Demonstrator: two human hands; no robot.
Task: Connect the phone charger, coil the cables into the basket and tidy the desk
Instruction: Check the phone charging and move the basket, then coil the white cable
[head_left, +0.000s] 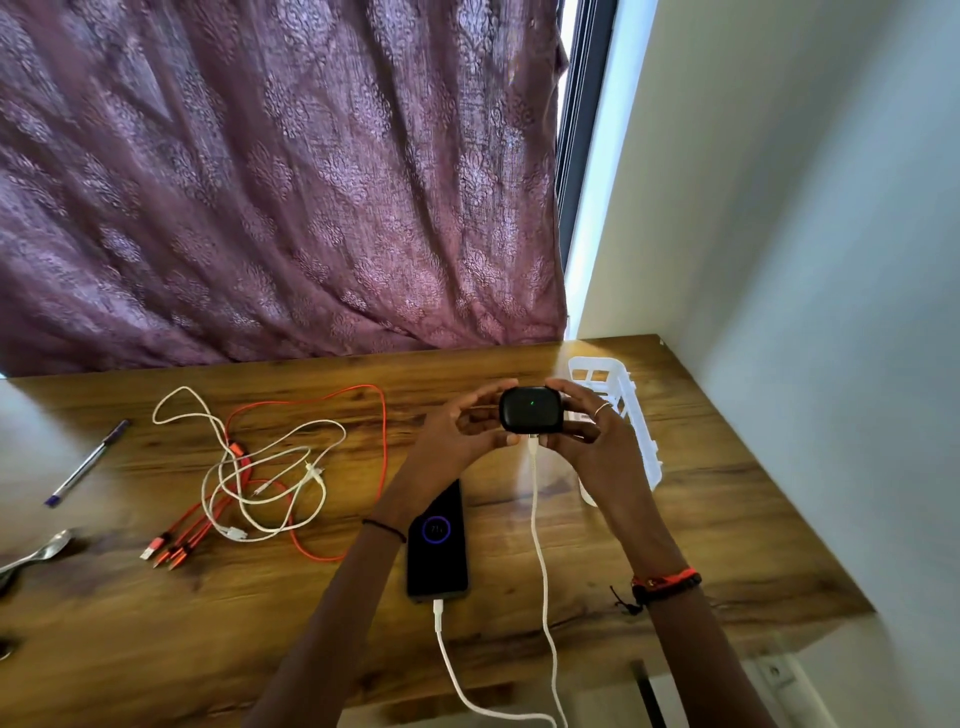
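left hand (460, 434) and right hand (597, 436) both grip a small black case (530, 410) just beyond the phone (439, 545), a white cable (540, 545) plugged into the case's underside. tangled cables (260, 483) lie left of the phone, the white basket (644, 441) beyond it, rightward.

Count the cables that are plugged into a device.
2. One white cable enters the phone lying on the desk; a second cable enters the black case held by the left hand and right hand. The tangled cables lie loose.
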